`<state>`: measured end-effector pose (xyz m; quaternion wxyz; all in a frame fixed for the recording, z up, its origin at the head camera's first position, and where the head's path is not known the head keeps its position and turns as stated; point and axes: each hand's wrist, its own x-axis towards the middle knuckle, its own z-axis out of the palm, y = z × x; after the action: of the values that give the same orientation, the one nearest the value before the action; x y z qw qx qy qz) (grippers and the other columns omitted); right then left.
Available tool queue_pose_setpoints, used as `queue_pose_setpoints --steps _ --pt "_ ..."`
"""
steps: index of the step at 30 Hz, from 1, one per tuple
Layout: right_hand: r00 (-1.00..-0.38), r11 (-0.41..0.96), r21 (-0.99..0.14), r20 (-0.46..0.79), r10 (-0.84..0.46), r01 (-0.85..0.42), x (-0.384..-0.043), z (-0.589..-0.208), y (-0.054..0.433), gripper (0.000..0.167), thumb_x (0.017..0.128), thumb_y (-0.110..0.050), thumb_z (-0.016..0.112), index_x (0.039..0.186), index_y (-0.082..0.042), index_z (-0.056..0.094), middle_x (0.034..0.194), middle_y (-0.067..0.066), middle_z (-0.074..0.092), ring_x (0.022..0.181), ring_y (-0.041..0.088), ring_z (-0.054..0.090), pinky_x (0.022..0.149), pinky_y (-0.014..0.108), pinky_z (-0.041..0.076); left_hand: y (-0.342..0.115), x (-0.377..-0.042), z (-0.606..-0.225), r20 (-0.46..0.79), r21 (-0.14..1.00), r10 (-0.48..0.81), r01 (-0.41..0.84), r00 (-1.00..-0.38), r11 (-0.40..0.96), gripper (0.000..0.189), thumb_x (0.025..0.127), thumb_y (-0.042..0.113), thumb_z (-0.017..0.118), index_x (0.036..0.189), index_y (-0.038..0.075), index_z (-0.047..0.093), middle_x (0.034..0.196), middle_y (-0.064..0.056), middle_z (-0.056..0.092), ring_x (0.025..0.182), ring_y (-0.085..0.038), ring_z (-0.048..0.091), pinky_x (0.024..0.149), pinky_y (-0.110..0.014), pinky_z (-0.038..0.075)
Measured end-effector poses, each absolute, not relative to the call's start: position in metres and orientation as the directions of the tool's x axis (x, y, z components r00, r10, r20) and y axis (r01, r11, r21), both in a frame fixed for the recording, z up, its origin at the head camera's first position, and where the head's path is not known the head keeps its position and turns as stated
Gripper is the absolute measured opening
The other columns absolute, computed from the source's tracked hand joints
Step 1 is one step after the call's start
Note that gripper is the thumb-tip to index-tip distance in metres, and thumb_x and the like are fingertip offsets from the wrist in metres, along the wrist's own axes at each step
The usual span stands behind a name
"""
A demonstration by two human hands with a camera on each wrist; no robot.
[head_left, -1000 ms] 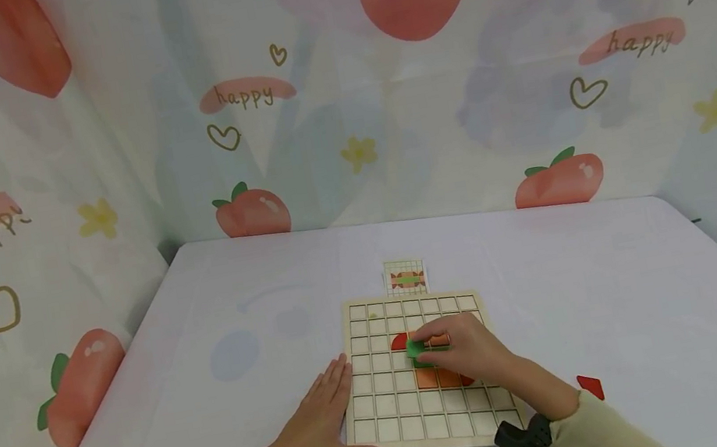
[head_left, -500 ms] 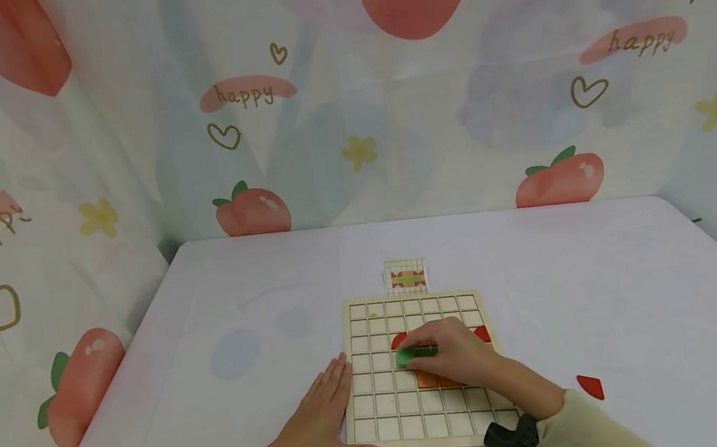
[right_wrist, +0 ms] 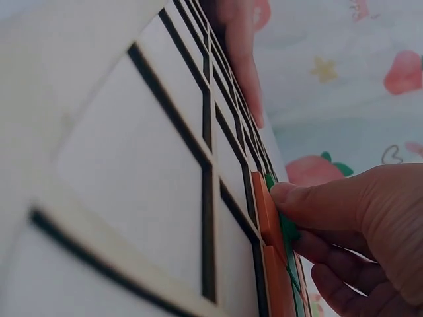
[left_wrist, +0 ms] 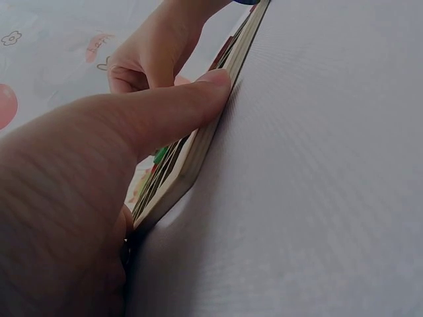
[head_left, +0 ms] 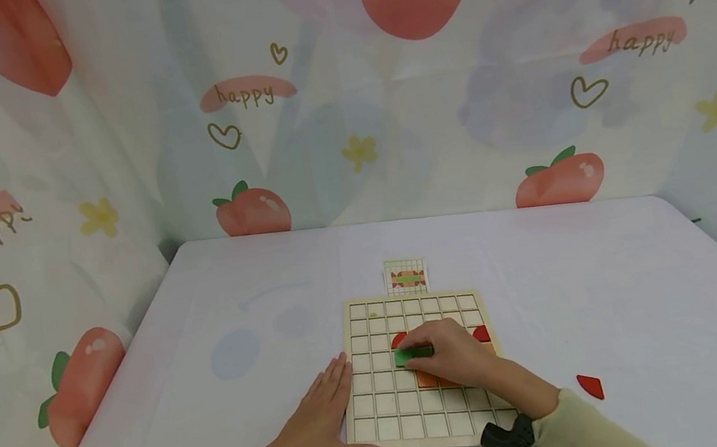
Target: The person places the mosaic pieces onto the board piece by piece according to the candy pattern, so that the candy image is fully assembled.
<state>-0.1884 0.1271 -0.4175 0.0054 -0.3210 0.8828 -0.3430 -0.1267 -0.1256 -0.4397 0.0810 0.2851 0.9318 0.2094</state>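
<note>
In the head view, a square wooden grid board (head_left: 385, 406) lies flat on the table. My left hand (head_left: 316, 430) rests along its left side with straight fingers, the thumb touching the front corner. Thumb and fingers of my right hand (head_left: 457, 351) pinch a green tile (head_left: 401, 359) at a cell in the board's middle row. Just behind that tile lies a red tile (head_left: 399, 340), and orange tiles (head_left: 427, 379) sit in front. Another red tile (head_left: 481, 333) is at the right. The right wrist view shows the green tile (right_wrist: 289, 228) against an orange tile (right_wrist: 265, 206). My right hand hides several cells.
A small pattern card (head_left: 406, 279) with a printed grid lies behind the board. To the right, a loose red tile (head_left: 591, 387) lies on the white tablecloth (head_left: 626, 289). Printed cloth walls (head_left: 425, 109) stand behind and at the sides.
My right hand has moved left and brought the green tile down at the cell in front of the left red tile. The right red tile has come into sight. The left hand stays still.
</note>
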Motion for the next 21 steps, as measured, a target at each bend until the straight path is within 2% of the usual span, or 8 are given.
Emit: queue_pose_setpoints --steps 21 --pt "-0.78 0.551 -0.603 0.209 -0.589 -0.577 -0.1883 -0.4173 0.1254 0.02 0.078 -0.011 0.073 0.098 -0.006 0.071 0.095 0.0 0.068 0.091 0.015 0.062 0.074 0.027 0.051 -0.1255 -0.127 -0.44 -0.037 0.431 0.56 0.493 -0.827 0.756 0.116 0.07 0.08 0.045 0.147 0.001 0.009 0.153 -0.008 0.0 0.138 -0.02 -0.001 0.11 -0.041 0.01"
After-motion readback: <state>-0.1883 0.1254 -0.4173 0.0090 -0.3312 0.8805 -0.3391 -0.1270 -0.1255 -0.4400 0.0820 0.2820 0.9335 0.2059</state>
